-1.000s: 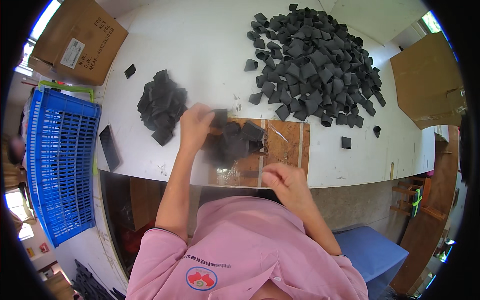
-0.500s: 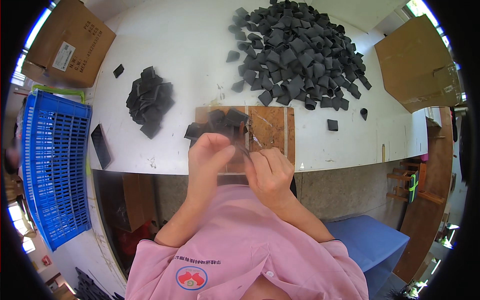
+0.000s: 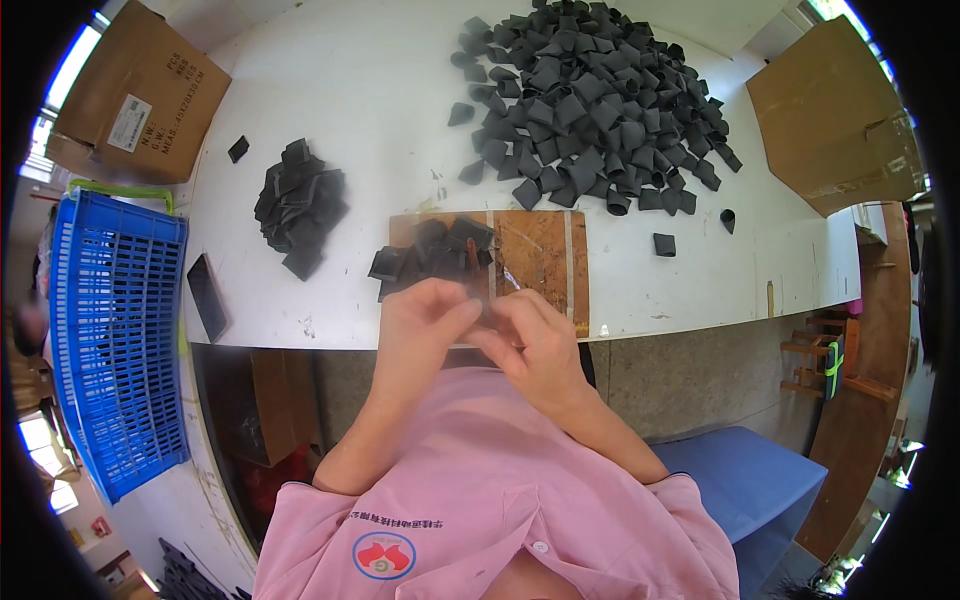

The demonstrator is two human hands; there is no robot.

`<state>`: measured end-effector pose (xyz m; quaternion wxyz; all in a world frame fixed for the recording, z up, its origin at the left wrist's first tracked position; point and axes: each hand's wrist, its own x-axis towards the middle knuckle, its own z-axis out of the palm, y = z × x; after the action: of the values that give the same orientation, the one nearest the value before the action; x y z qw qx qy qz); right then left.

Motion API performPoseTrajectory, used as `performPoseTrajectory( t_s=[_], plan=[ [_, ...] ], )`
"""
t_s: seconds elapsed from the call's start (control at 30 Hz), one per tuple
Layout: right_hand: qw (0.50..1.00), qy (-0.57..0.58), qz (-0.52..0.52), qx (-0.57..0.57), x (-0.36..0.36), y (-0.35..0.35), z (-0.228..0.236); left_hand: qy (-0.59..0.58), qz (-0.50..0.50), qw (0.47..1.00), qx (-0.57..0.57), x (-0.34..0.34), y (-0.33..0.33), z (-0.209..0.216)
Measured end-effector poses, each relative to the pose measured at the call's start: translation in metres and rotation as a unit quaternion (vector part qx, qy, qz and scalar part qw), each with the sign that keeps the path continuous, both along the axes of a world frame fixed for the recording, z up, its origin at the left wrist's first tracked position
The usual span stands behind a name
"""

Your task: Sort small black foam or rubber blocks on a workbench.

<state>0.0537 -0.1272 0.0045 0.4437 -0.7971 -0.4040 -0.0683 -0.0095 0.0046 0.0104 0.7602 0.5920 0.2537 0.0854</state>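
Over the front edge of the table, my left hand (image 3: 425, 325) and my right hand (image 3: 543, 345) meet with fingertips pinched together. Between them is a small dark grey piece of sheet material (image 3: 487, 316), mostly hidden by the fingers and blurred. Just beyond my hands lies a worn brown wooden board (image 3: 540, 245). A small heap of flat dark grey pieces (image 3: 425, 250) rests on its left part and spills over the side. A thin reddish-brown stick-like thing (image 3: 473, 258) and a small pale, shiny thing (image 3: 512, 278) lie near my fingers.
A large pile of folded dark grey loops (image 3: 600, 110) covers the far right. Another heap of flat pieces (image 3: 298, 205) and a phone (image 3: 207, 298) lie left. Cardboard boxes (image 3: 135, 100) stand at both far corners. A blue basket (image 3: 120, 340) flanks the table; a blue stool (image 3: 735, 490) stands right.
My right hand has turned, its fingers bending in closer to the left hand, and my left hand has shifted slightly nearer to me. The dark piece between them is now more covered.
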Motion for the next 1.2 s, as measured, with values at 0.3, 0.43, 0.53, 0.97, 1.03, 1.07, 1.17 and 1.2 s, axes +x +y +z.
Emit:
performPoseTrajectory(
  t_s=[0.3,0.43,0.53,0.97,1.03,1.07,1.17,1.2],
  plan=[
    [0.996,0.014,0.031,0.081,0.012,-0.001,0.015,-0.102,-0.075,0.934,0.335,0.001,-0.005,0.016],
    [0.997,-0.049,0.020,0.050,0.012,0.008,0.020,-0.114,0.048,0.899,0.420,0.001,-0.021,0.006],
    [0.997,-0.061,-0.031,0.021,0.009,0.014,0.016,-0.077,0.153,0.908,0.384,0.004,-0.029,-0.005],
    [0.916,0.373,0.049,0.140,0.015,0.009,0.020,-0.147,-0.045,0.966,-0.206,-0.001,0.003,0.022],
    [0.831,0.522,0.090,0.172,0.018,0.007,0.020,-0.098,-0.023,0.986,-0.132,-0.001,0.000,0.026],
    [0.709,0.662,0.117,0.213,0.018,0.007,0.015,-0.100,0.024,0.994,-0.040,0.000,-0.003,0.022],
    [0.509,0.803,0.154,0.268,0.014,0.010,0.011,-0.104,0.095,0.964,0.224,-0.001,-0.011,0.005],
    [0.489,0.812,0.147,0.282,0.015,0.011,0.014,-0.101,0.118,0.908,0.388,-0.001,-0.014,0.003]
  ],
)
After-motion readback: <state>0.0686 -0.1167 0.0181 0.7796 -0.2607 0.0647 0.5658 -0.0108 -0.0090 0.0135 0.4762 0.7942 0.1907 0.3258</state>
